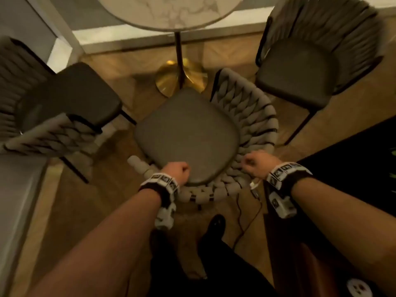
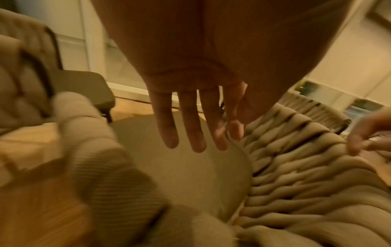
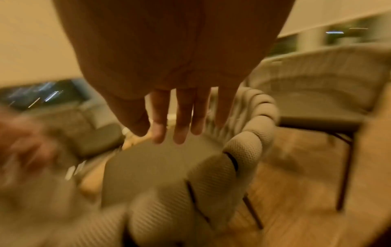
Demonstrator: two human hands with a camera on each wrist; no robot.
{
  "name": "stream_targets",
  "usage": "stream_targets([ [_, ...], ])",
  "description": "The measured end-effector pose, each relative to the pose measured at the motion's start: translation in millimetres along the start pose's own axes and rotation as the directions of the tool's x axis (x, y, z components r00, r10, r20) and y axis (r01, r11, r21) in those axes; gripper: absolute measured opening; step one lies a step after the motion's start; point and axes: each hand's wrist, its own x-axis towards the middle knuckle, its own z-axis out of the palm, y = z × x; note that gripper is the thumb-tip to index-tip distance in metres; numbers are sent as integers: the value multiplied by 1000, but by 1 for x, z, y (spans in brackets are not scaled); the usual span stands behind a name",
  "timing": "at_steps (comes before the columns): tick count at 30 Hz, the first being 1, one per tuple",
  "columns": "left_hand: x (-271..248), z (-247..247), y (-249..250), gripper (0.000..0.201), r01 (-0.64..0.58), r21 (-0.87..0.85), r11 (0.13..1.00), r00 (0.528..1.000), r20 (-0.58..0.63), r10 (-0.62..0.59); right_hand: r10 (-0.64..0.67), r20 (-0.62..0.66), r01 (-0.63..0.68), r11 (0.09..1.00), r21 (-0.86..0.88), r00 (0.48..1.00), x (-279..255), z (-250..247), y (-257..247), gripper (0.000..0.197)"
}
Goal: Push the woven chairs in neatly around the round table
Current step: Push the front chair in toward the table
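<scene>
While both arms reach down, left hand [image 1: 176, 169] and right hand [image 1: 256, 162] hover slack-fingered, empty, above the woven chair [image 1: 192, 142].

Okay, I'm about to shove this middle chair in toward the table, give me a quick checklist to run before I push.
1. Left hand gripping the middle chair: not ok. The left wrist view shows straight fingers over the seat, holding nothing.
2. Right hand gripping: not ok. Its fingers are also straight.
3. Chair square to the round table: not ok. A seat corner points at the gold base.
4. Left chair and right chair clear of it: ok, both stand apart.
5. Floor behind you: not ok. A cable lies beside your foot.
6. Legs clearing the base: cannot tell.
</scene>
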Motion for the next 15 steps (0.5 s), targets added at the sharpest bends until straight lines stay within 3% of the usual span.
stream_targets([
  [1, 9, 8, 14, 30, -17, -3, 1000, 998, 53, 17, -65, 60, 69, 995, -72, 996, 6, 1, 1, 26],
  [4, 19, 33, 50, 29, -63, 0, 998, 986, 152, 62, -86, 263, 159, 950, -270, 961, 18, 10, 5, 42],
  [7, 23, 68, 69, 46, -138, 48, 989, 955, 272, 120, -130, 343, 269, 879, -395, 930, 25, 26, 23, 71],
  [10, 19, 96, 79, 60, -225, 100, 969, 917, 358, 176, -175, 315, 315, 821, -476, 933, 25, 36, 35, 73],
  [15, 17, 102, 81, 62, -263, 267, 927, 926, 338, 166, -167, 277, 285, 833, -474, 946, 24, 46, 37, 69],
])
